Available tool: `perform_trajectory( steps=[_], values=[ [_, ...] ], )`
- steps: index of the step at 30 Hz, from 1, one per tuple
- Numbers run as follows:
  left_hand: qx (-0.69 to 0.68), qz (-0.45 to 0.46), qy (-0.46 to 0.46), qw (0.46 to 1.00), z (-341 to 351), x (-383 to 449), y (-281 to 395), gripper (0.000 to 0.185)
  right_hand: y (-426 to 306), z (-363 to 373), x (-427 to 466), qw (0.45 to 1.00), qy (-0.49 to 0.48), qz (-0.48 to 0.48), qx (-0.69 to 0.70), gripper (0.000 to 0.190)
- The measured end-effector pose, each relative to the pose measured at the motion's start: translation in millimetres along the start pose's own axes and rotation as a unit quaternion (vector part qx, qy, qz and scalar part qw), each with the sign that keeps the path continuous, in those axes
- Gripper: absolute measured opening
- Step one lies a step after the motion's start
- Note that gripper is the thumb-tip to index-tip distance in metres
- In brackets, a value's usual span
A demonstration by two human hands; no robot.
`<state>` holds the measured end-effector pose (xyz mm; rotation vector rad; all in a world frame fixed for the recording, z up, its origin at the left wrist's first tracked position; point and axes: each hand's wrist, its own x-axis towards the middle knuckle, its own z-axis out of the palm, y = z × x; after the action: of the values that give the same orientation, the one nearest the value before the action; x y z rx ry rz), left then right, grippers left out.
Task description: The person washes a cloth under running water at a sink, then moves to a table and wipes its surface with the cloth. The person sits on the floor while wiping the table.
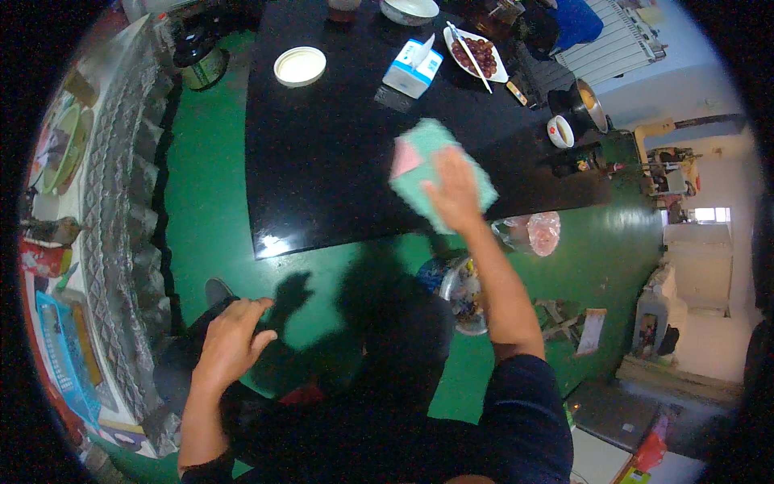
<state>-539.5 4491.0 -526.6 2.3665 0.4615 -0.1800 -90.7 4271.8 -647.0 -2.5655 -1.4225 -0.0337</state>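
My right hand [452, 186] lies flat, palm down, on a light green cloth [432, 136] with a pink corner, which is spread on the black glossy table [320, 163] near its front edge. Both hand and cloth are slightly blurred. Over the green floor, left of my body, my left hand [233, 342] hangs in the air with thumb and fingers apart and nothing in it. Beyond the cloth stands a blue and white tissue pack [413, 68]. A round white lid or shallow dish [300, 66] sits at the table's far left.
Farther back are a white dish of grapes [499, 71] with a white utensil across it, and a white bowl [411, 9]. At right stand a small bowl [560, 132] and a metal pot [592, 106]. A waste bin [465, 296] is below the front edge; a lace-covered surface [118, 199] runs along the left.
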Motion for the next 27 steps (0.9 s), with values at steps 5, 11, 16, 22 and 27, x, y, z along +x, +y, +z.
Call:
perform_trajectory(
  steps=[5,11,16,22,27],
  values=[
    [-0.011,0.022,-0.005,1.0,8,16,1,0.051,204,-34,-45,0.924,0.039,0.353,-0.145,0.077],
    [-0.017,0.024,-0.006,1.0,6,17,3,0.051,51,22,28,0.988,0.032,0.111,-0.099,0.073],
    [-0.019,0.026,0.01,0.999,2,17,6,0.055,-148,13,64,0.977,-0.003,-0.207,0.054,0.073],
    [-0.011,0.024,0.005,1.0,-2,10,-4,0.051,-91,10,146,0.996,-0.03,-0.07,-0.043,0.066],
    [-0.012,0.029,0.002,1.0,-12,3,-13,0.052,-24,17,117,0.989,0.048,0.13,-0.054,0.07]
  ],
)
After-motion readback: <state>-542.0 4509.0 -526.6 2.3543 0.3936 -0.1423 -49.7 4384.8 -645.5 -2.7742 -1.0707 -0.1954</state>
